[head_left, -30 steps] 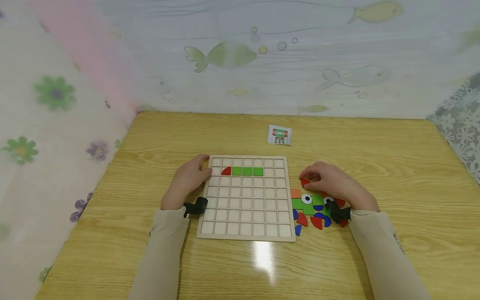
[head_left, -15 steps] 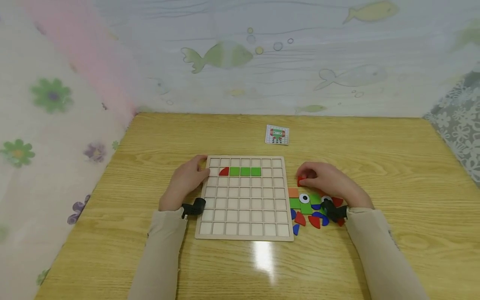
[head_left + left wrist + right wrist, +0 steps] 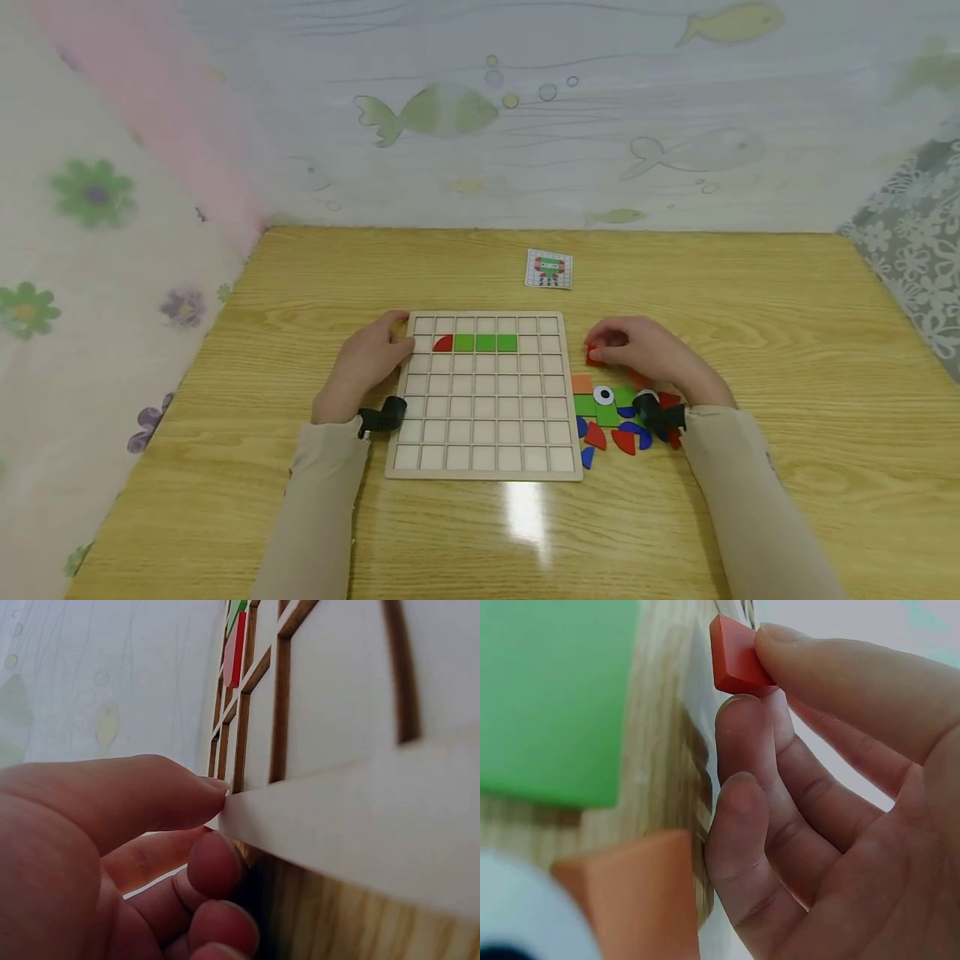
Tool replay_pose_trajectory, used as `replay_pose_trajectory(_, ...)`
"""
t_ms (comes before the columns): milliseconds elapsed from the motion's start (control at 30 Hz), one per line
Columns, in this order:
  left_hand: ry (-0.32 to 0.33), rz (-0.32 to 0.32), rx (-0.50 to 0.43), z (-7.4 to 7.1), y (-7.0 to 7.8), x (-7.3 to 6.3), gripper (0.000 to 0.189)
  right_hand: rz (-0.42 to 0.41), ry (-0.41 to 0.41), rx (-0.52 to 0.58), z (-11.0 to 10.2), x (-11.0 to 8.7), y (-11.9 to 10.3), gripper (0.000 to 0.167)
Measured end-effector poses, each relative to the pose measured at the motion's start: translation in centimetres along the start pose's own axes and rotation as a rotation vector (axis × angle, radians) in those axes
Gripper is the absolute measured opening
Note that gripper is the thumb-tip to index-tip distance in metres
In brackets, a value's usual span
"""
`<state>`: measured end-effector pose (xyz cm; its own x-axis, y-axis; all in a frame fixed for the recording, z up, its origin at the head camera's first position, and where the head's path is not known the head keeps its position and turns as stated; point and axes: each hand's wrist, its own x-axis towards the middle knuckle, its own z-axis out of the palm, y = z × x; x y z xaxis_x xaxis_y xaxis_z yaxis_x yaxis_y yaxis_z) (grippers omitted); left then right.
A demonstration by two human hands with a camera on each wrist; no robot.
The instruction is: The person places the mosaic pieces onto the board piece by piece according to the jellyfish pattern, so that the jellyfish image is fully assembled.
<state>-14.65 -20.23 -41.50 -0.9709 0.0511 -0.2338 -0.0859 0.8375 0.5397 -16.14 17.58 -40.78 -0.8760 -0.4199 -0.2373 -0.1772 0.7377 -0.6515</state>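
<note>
My left hand [image 3: 367,358] grips the left edge of a pale wooden grid board [image 3: 483,476]. In the left wrist view the thumb [image 3: 150,796] lies at the rim and the fingers curl beside and below it. A red quarter-circle tile [image 3: 444,343] and a row of three green square tiles [image 3: 486,342] sit in the board's second row. Right of the board, my right hand [image 3: 637,346] pinches a red tile [image 3: 735,654] between thumb and fingers. Part of that tile is hidden by the thumb.
Loose tiles lie against the board's right side: an orange one [image 3: 582,384], a white eye disc [image 3: 603,396], green pieces, several red quarter-circles [image 3: 624,442] and blue pieces [image 3: 588,457]. A small pattern card [image 3: 549,269] lies behind the board. The patterned wall covering rises at the table's back edge.
My right hand keeps its pinch on the red tile, which has turned in the fingers and shifted slightly away from me. The left hand stays on the board's edge.
</note>
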Motion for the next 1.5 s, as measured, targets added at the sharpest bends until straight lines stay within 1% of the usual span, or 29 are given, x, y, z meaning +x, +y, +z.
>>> replay_pose_trajectory(333,0.005,0.006,0.027,-0.1,0.1,-0.1,0.048,-0.020,-0.001,0.042,0.0,0.9,-0.8,0.025)
replay_pose_trajectory(600,0.002,-0.007,0.013,-0.1,0.2,-0.2,0.048,-0.025,-0.013,0.077,0.3,1.6,-1.1,0.021)
replay_pose_trajectory(867,-0.015,0.001,0.061,-0.4,0.9,-0.5,0.051,-0.013,-0.020,0.123,0.3,2.0,-1.6,0.028)
replay_pose_trajectory(1000,-0.021,-0.012,0.048,-0.5,0.9,-0.5,0.051,-0.023,-0.013,0.118,0.4,2.3,-1.9,0.027)
replay_pose_trajectory(1200,-0.033,-0.022,0.032,-0.4,0.8,-0.4,0.052,-0.060,0.000,0.097,1.1,2.9,-2.5,0.025)
replay_pose_trajectory(1367,-0.036,-0.009,0.013,-0.3,0.7,-0.3,0.052,-0.076,0.036,0.081,1.7,3.2,-3.3,0.021)
replay_pose_trajectory(1500,-0.039,-0.006,-0.007,-0.3,0.6,-0.4,0.053,-0.070,0.038,0.074,2.1,3.4,-3.7,0.020)
